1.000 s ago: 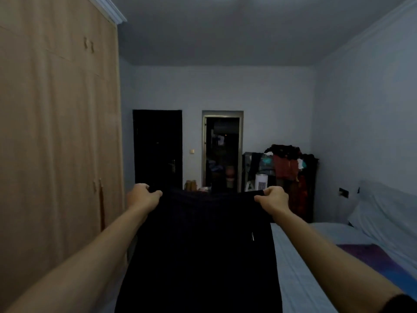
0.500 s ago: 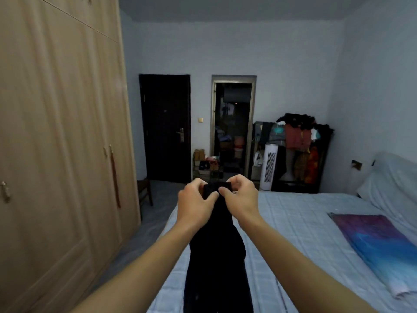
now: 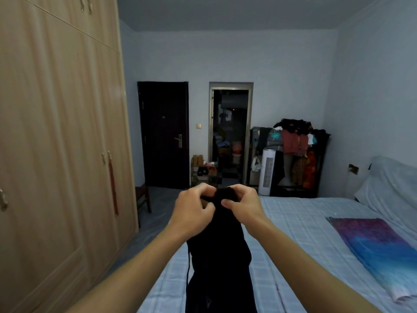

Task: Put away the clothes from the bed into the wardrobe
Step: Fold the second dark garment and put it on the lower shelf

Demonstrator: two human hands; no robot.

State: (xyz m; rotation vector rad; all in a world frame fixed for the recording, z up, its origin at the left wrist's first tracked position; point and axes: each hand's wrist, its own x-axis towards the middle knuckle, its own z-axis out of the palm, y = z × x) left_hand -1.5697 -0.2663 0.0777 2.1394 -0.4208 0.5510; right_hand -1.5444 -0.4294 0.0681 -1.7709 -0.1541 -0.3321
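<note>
Black garment (image 3: 220,256) hanging folded lengthwise over the near edge of the bed (image 3: 300,224), top end gathered and raised between both hands. Left hand (image 3: 194,213) and right hand (image 3: 242,205) side by side, nearly touching, fingers curled and pinching the bunched top edge. Beyond on the right, purple-and-blue folded fabric (image 3: 372,245) lying on the pale checked sheet. Along the left, light wooden wardrobe (image 3: 61,143), doors closed. Farther back, dark door (image 3: 163,134), open doorway (image 3: 230,134), white tower fan (image 3: 267,175), clothes rack (image 3: 295,154) piled with garments against the far wall.
</note>
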